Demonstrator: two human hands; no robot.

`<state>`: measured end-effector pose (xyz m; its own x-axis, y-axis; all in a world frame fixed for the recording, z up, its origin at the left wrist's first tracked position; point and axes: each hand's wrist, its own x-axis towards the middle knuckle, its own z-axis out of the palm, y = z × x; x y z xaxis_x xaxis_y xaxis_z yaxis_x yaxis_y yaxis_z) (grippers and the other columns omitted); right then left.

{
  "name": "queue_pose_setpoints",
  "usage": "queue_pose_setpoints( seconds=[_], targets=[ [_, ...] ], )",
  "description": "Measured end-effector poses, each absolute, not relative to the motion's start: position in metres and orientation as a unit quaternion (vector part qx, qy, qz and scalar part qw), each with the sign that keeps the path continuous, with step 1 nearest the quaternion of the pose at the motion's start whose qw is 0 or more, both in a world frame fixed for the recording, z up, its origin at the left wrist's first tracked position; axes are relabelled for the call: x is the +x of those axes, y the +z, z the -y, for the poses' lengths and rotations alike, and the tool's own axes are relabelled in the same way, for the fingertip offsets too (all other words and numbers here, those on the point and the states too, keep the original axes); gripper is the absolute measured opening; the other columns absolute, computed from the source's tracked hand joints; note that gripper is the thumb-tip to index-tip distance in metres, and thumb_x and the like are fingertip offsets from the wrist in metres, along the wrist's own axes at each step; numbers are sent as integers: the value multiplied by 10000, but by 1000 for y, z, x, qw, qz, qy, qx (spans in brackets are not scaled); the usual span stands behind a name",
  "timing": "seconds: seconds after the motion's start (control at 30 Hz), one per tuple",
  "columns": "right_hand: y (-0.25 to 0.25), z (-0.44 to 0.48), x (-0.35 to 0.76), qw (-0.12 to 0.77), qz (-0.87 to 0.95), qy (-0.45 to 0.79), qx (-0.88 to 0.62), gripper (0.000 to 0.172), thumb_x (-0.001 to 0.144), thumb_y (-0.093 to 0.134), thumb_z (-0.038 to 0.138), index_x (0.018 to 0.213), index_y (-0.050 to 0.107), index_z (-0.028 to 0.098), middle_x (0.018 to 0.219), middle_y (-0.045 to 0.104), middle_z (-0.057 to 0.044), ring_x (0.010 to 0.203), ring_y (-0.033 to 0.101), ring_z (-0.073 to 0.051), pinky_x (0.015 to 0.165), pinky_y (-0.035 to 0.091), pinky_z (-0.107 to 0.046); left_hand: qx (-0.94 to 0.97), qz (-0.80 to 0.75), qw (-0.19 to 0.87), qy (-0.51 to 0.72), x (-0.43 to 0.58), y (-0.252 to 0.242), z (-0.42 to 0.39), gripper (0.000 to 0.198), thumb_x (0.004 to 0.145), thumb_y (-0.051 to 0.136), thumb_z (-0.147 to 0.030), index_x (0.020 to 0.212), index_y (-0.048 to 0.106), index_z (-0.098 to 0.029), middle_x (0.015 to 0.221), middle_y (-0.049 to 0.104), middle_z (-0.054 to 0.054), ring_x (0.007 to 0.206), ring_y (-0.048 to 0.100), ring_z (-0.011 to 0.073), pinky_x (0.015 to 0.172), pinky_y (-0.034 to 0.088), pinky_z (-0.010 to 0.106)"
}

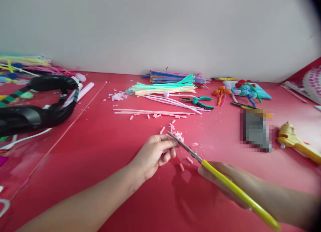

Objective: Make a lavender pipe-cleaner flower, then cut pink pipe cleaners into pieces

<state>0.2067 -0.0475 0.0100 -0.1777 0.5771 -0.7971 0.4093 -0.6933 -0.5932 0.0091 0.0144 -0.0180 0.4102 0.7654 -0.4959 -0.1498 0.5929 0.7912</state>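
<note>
My right hand (225, 178) is wrapped around the yellow handles of a pair of scissors (225, 183). Their metal blades point up and left, with the tip at the fingertips of my left hand (160, 150). Thumb and fingers of that hand are pinched together; what lies between them is too small and hidden to make out. Short cut pieces of pink pipe cleaner (182, 166) are scattered on the red table (112, 151), thickest just behind the blades. Beyond them lie long pink pipe cleaners (150, 112), side by side.
Bundles of green and cream pipe cleaners (165, 87) lie at the back, near teal-handled pliers (197, 99). Twisted pipe-cleaner figures (222, 93) sit back right. A yellow glue gun (296, 143) lies far right. A black headband-like device (40, 115) occupies the left.
</note>
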Motion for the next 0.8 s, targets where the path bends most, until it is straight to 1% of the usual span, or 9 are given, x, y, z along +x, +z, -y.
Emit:
queue_pose_setpoints(
  seconds=[0.1, 0.27, 0.4, 0.47, 0.53, 0.6, 0.67, 0.73, 0.8],
  targets=[
    [9, 48, 207, 53, 362, 675, -641, 387, 720, 501, 575, 659, 579, 201, 470, 367, 45, 394, 322, -64, 353, 258, -188, 336, -456, 769, 295, 9, -19, -14, 88, 733, 573, -184, 714, 619, -111, 465, 531, -28, 295, 320, -8, 291, 152, 120],
    [17, 50, 204, 93, 391, 654, -641, 318, 695, 545, 524, 627, 569, 215, 468, 418, 31, 410, 372, -90, 381, 297, -218, 338, -450, 776, 286, 8, -20, -16, 114, 737, 582, -207, 678, 600, -112, 486, 544, -18, 306, 342, -3, 294, 173, 120],
    [31, 42, 202, 83, 384, 661, -640, 289, 746, 475, 483, 660, 531, 214, 440, 344, 56, 376, 302, -76, 345, 231, -202, 374, -441, 762, 292, 7, -20, -16, 146, 749, 588, -263, 720, 599, -120, 518, 568, -11, 329, 402, 20, 304, 256, 123],
    [35, 35, 202, 76, 423, 633, -644, 243, 744, 513, 436, 672, 502, 204, 466, 335, 68, 390, 283, -63, 345, 214, -190, 410, -429, 748, 296, 7, -19, -15, 169, 754, 587, -295, 722, 582, -129, 565, 606, 9, 363, 462, 46, 322, 318, 134],
    [35, 28, 201, 105, 490, 596, -627, 187, 717, 579, 341, 676, 474, 193, 517, 373, 70, 431, 311, -55, 369, 242, -176, 444, -409, 744, 285, 8, -17, -13, 194, 765, 573, -319, 707, 564, -135, 617, 642, 34, 389, 503, 65, 339, 361, 146],
    [30, 21, 198, 162, 526, 585, -596, 141, 720, 577, 271, 705, 465, 187, 562, 412, 66, 470, 366, -58, 410, 299, -175, 469, -387, 750, 260, 8, -15, -10, 222, 781, 553, -332, 689, 561, -131, 639, 659, 56, 396, 518, 70, 345, 375, 148],
    [24, 15, 193, 223, 528, 606, -552, 96, 761, 519, 264, 740, 474, 182, 583, 451, 54, 488, 434, -75, 457, 364, -196, 484, -372, 757, 236, 8, -12, -8, 233, 796, 535, -329, 688, 569, -126, 642, 664, 70, 395, 526, 74, 341, 378, 147],
    [17, 9, 189, 270, 519, 636, -504, 104, 795, 453, 267, 754, 484, 176, 599, 494, 36, 493, 496, -96, 492, 412, -225, 487, -365, 762, 222, 7, -10, -8, 227, 805, 525, -324, 714, 581, -123, 630, 660, 69, 392, 529, 77, 333, 375, 145],
    [11, 6, 187, 293, 515, 653, -472, 112, 804, 433, 265, 773, 493, 176, 595, 516, 31, 471, 509, -102, 482, 422, -233, 484, -364, 765, 219, 6, -9, -8, 219, 810, 520, -323, 738, 584, -126, 616, 652, 58, 384, 526, 76, 325, 370, 142]
  ],
)
